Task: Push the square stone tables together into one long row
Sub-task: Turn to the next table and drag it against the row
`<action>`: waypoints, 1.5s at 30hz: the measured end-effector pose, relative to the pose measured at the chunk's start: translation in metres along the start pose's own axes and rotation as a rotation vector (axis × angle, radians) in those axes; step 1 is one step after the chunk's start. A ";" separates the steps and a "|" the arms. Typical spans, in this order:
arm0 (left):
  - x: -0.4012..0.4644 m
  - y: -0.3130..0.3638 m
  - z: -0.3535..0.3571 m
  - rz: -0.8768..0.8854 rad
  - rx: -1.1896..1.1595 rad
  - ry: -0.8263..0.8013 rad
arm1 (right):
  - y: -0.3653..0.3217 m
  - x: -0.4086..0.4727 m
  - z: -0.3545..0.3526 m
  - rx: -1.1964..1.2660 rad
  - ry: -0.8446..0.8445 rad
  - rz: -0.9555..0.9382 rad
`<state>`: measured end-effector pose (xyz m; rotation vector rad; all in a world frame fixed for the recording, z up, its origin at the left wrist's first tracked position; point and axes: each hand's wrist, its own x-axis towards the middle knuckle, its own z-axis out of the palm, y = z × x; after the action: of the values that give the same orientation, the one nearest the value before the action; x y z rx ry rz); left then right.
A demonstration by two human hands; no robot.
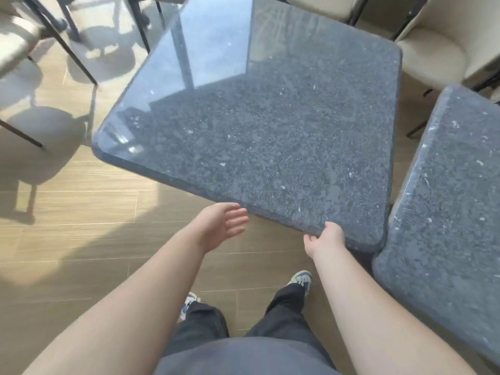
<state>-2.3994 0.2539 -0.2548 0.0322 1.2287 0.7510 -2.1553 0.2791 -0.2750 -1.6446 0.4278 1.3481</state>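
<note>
A square dark speckled stone table [259, 125] fills the middle of the head view, turned at an angle. A second stone table [446, 201] stands at the right; its near left corner meets the first table's near right corner, and a wedge-shaped gap opens between them farther back. My right hand [326, 238] grips the first table's near edge close to that corner, fingers curled under the rim. My left hand [223, 223] hovers open just off the same near edge, palm turned toward the table, touching nothing.
Cream upholstered chairs [433, 55] with thin black legs stand behind the tables at the upper right. More chairs [16, 39] and black legs are at the upper left. Wood plank floor [89, 239] stretches left of me. My feet [301, 278] are under the near edge.
</note>
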 end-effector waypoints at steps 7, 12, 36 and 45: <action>-0.129 0.131 -0.165 0.433 0.041 0.161 | 0.082 -0.140 0.116 -0.087 -0.442 -0.056; -0.179 0.205 -0.207 0.627 0.030 0.190 | 0.103 -0.233 0.200 -0.111 -0.737 -0.080; -0.263 0.563 -0.362 1.370 0.302 0.411 | 0.202 -0.439 0.609 -0.501 -1.536 -0.756; -0.280 0.767 -0.469 1.515 0.386 0.222 | 0.279 -0.536 0.778 -0.318 -1.441 -1.030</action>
<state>-3.2214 0.5184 0.1208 1.3434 1.4286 1.8043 -2.9902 0.6255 0.1170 -0.5086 -1.3259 1.3633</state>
